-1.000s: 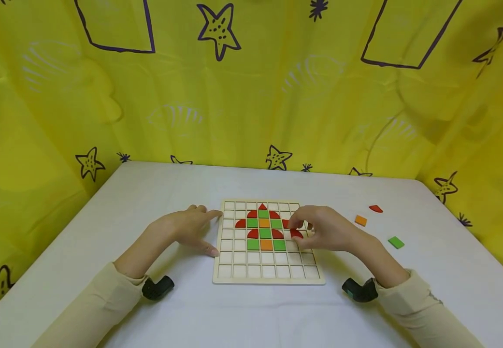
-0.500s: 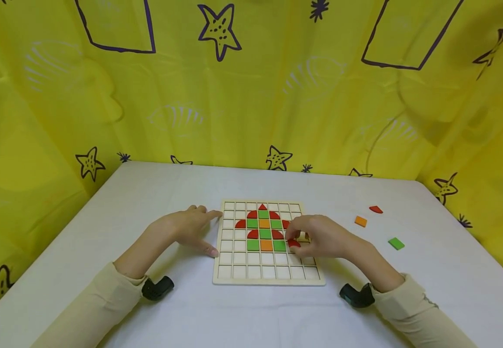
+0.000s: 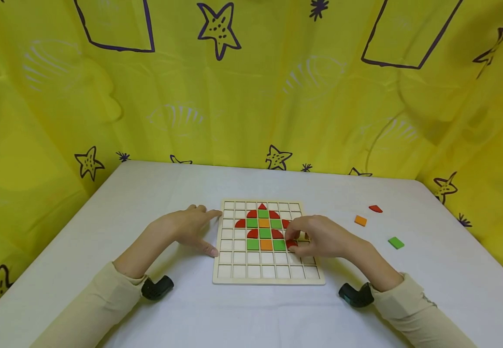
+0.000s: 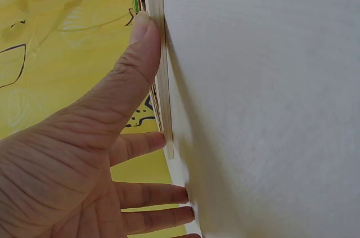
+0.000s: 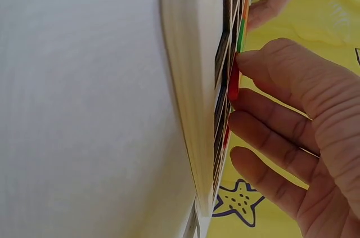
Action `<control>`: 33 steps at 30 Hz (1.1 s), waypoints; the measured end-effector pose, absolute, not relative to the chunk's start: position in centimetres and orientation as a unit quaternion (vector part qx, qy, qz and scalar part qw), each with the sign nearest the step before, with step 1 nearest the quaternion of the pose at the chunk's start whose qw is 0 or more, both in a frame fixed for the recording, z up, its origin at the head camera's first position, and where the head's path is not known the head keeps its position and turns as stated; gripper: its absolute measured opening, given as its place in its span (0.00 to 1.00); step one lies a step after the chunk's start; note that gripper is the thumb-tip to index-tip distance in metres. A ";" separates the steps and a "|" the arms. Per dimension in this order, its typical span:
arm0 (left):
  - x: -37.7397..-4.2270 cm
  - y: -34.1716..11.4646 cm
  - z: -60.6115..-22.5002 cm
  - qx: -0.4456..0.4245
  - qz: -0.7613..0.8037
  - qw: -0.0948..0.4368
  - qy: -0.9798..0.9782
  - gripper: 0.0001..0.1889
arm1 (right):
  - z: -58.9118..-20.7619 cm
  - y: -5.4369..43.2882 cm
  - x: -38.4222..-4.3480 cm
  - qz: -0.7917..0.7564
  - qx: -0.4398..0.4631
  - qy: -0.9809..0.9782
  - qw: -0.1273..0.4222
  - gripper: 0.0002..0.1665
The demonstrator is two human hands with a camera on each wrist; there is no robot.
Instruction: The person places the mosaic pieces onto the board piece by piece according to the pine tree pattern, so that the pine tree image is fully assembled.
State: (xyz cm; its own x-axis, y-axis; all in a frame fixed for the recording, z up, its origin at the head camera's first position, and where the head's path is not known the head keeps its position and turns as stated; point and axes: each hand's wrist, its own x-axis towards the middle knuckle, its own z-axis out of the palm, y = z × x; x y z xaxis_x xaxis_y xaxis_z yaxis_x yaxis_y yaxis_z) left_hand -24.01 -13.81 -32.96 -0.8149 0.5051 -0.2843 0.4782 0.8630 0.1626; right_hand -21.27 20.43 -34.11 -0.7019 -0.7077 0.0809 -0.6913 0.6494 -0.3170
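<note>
A wooden grid board (image 3: 268, 281) lies flat on the table, with red, green and orange tiles set in a tree-like pattern. My left hand (image 3: 186, 229) rests at its left side; the straight thumb and index finger touch the edge, as the left wrist view shows up close. At the board's right part, my right hand (image 3: 321, 237) pinches a red quarter-circle tile (image 5: 234, 83) between thumb and index finger, right at the grid beside a green square tile (image 3: 279, 245). Another red tile (image 3: 285, 224) shows partly behind the right fingers.
Right of the board lie a loose red tile (image 3: 375, 209), an orange square tile (image 3: 360, 221) and a green square tile (image 3: 396, 242) on the white-covered table (image 3: 190, 314). A yellow patterned curtain (image 3: 251, 96) hangs behind and along the sides.
My right hand has moved slightly toward me and left with the red tile, from a row higher to the spot beside the green square. The left hand stays put.
</note>
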 end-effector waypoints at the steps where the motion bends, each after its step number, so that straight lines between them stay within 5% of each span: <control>1: -24.0 -13.8 -32.9 0.259 0.043 0.160 0.952 0.54 | -34.1 20.4 -21.3 -0.164 -0.386 0.908 0.026 0.07; 10: -24.0 -13.9 -33.0 0.255 0.044 0.163 0.952 0.54 | -33.1 21.1 -21.4 -0.170 -0.364 0.916 0.017 0.08; 22: -24.0 -13.7 -33.2 0.252 0.048 0.166 0.952 0.54 | -31.6 25.9 -21.9 -0.207 -0.344 0.911 -0.092 0.08; 33: -23.9 -13.8 -33.0 0.252 0.052 0.163 0.952 0.54 | -31.6 30.1 -22.8 -0.206 -0.278 0.928 -0.135 0.05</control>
State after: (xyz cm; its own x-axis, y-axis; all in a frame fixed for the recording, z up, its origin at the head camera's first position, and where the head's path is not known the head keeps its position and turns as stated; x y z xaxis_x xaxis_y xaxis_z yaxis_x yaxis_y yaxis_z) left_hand -23.88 -13.81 -33.01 -0.8198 0.4967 -0.2851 0.4624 0.8678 0.1820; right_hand -22.76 30.11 -31.56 -0.8088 -0.4606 0.3656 -0.5721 0.7602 -0.3080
